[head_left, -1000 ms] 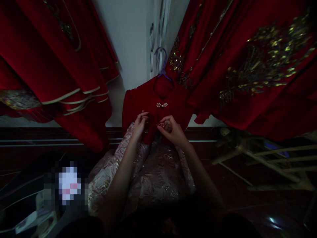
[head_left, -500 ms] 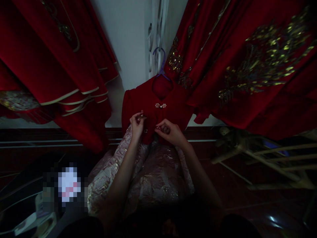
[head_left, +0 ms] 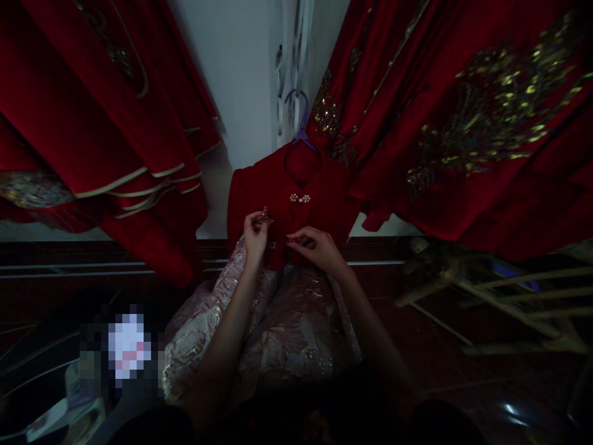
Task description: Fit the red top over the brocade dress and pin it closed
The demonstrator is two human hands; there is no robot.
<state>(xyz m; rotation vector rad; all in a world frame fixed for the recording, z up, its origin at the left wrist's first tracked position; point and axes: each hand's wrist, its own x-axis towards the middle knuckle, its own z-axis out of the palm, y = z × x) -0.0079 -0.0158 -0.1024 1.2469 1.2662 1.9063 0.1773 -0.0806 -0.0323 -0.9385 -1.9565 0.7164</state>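
Observation:
A short red jacket [head_left: 259, 182] hangs in front of me on a purple hanger [head_left: 304, 120]. A pearly flower-shaped clasp [head_left: 300, 198] joins its fronts below the neckline; lower down the fronts part. My left hand [head_left: 256, 240] is closed in a pinch on a small shiny ornament [head_left: 265, 217] at the front edge on the left. Facing it, my right hand [head_left: 323, 248] pinches a small beaded piece [head_left: 291, 240] at the other edge, its exact shape unclear in the dim light. Another small ornament [head_left: 273, 245] shows between the hands. Pinkish shiny fabric [head_left: 296, 327] spreads beneath the jacket and my forearms.
Red garments with pale trim [head_left: 134, 136] hang on the left, and others with gold sequins [head_left: 500, 111] on the right. A wooden folding frame [head_left: 519, 303] stands at the lower right. White metal scrollwork [head_left: 296, 49] runs down the wall behind the hanger.
My right hand has shifted slightly left, towards my left hand, with the beaded piece still between its fingertips. My left hand has barely moved.

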